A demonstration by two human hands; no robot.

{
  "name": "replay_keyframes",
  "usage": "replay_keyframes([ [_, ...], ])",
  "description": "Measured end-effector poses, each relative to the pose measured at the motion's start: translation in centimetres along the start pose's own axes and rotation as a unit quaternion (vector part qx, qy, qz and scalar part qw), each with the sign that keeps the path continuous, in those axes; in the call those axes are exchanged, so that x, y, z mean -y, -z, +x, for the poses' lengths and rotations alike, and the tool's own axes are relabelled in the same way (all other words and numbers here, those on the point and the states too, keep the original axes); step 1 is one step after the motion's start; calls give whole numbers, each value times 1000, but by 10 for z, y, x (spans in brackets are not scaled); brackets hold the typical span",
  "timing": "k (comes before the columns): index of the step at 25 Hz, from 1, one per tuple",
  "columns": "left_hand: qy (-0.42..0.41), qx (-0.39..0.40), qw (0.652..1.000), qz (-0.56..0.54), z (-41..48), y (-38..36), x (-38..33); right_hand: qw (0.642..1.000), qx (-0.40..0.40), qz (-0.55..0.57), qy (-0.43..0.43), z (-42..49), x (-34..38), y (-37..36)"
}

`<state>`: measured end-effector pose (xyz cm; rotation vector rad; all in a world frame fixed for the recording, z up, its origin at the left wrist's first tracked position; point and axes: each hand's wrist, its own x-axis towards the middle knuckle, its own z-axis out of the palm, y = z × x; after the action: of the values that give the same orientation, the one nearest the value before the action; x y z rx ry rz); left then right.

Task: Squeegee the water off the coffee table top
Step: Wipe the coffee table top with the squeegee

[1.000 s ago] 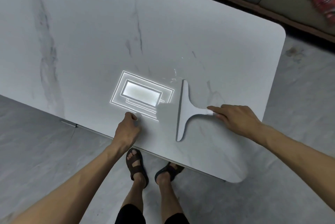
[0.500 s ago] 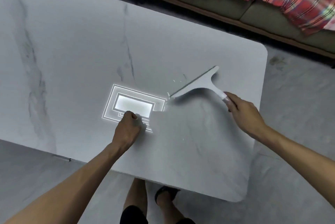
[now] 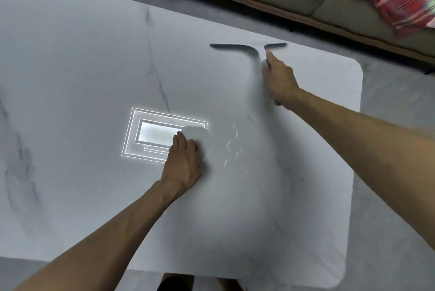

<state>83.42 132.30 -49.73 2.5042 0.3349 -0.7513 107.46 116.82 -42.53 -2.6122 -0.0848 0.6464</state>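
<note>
Squeegee (image 3: 249, 46) on coffee table top (image 3: 82, 66), approx 1 o'clock, blade crosswise near far edge. R hand (image 3: 280, 78) wrapped round its handle. L hand (image 3: 186, 163) flat at centre, fingers straight. Water streaks (image 3: 231, 147) at 3 o'clock of L hand.

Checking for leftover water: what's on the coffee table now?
Water streaks beside the left hand, and the squeegee near the far edge, held by the right hand. Whatever lies under both hands is covered.

Squeegee (image 3: 247, 47) on table (image 3: 70, 66), sofa (image 3: 306, 5) behind.
</note>
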Motion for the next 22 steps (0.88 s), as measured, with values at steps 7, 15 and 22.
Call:
replay_keyframes([
  [7,59,97,993,-18,16,9,-11,983,77,-152,61,-124,-118,10],
  [15,77,84,994,-7,13,17,-24,992,63,-105,28,-155,-155,58],
  [22,34,34,998,-41,2,11,-17,988,-10,81,-133,1,-50,16],
])
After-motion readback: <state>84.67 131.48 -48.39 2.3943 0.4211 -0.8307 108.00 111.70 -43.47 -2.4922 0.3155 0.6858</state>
